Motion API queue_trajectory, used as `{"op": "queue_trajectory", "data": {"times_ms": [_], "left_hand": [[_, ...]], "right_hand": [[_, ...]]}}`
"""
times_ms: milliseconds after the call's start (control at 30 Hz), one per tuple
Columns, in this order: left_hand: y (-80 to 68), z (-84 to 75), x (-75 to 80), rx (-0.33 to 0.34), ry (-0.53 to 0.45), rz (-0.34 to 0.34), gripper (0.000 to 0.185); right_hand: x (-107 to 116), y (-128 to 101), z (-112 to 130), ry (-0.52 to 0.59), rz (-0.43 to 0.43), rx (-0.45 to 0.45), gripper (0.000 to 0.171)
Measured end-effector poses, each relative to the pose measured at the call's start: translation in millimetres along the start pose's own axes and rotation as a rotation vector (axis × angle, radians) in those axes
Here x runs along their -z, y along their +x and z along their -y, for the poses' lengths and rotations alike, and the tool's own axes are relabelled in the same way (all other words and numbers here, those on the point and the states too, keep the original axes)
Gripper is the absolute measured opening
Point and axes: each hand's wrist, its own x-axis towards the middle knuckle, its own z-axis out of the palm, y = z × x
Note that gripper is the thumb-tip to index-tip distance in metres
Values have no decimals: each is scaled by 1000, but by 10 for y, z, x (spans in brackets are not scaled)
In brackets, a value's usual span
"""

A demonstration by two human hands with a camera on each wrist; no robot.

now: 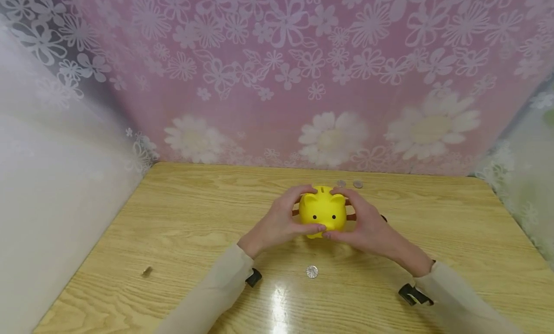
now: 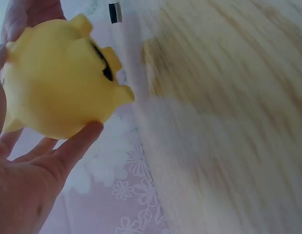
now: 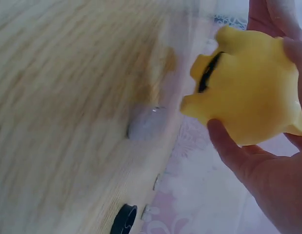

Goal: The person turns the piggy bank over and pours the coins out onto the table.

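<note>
Both hands hold a yellow pig-shaped piggy bank [image 1: 322,211] between them, its face toward the head camera and its coin slot on top. My left hand [image 1: 281,218] grips one side, with the thumb across the front near the snout. The right hand [image 1: 368,223] grips the other side in the same way, the two thumb tips close together. In the wrist views the piggy bank [image 2: 58,80] is raised off the table, feet downward. A black patch shows on its underside between the stubby feet. One silver coin [image 1: 311,272] lies on the table in front of it.
Two coins lie near the table's back edge, one of them a silver coin [image 1: 358,184]. Another coin [image 1: 147,271] is at the left. A black round piece [image 3: 124,219] rests on the wooden table [image 1: 195,218], partly behind the right hand in the head view. Flowered curtains surround the table.
</note>
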Motion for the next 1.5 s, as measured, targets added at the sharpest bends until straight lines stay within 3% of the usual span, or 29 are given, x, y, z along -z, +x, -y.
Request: {"op": "queue_trajectory", "data": {"times_ms": [167, 300, 467, 600, 700, 800, 933, 1100, 1233, 1367, 1500], "left_hand": [[-48, -7, 48, 22, 118, 74, 70], [-228, -65, 243, 87, 224, 140, 63], [-681, -51, 813, 211, 355, 195, 39], [-1158, 49, 1366, 390, 470, 195, 33], [-1505, 146, 1696, 525, 512, 189, 38], [-1762, 267, 1902, 613, 496, 188, 44], [-1949, 421, 1970, 667, 416, 211, 45], [-2023, 532, 1929, 648, 350, 216, 35], [-1925, 581, 1841, 570, 394, 186, 31], [-1670, 579, 1698, 461, 473, 163, 27], [-1278, 496, 1447, 359, 486, 199, 25]], "right_hand": [[-55, 1, -24, -45, 23, 39, 84], [-94, 15, -7, -154, 31, 49, 85], [-116, 17, 9, -248, 15, 51, 85], [-129, 13, 11, -293, -9, 80, 84], [-133, 12, 12, -314, -18, 86, 84], [-131, 8, 15, -322, -20, 82, 84], [-136, 2, 15, -319, -20, 78, 85], [-156, -2, 12, -279, -13, 77, 84], [-147, -15, 11, -273, -8, 57, 83], [-138, -20, -5, -269, -2, 48, 84], [-140, -12, -7, -275, -1, 48, 85]]}}
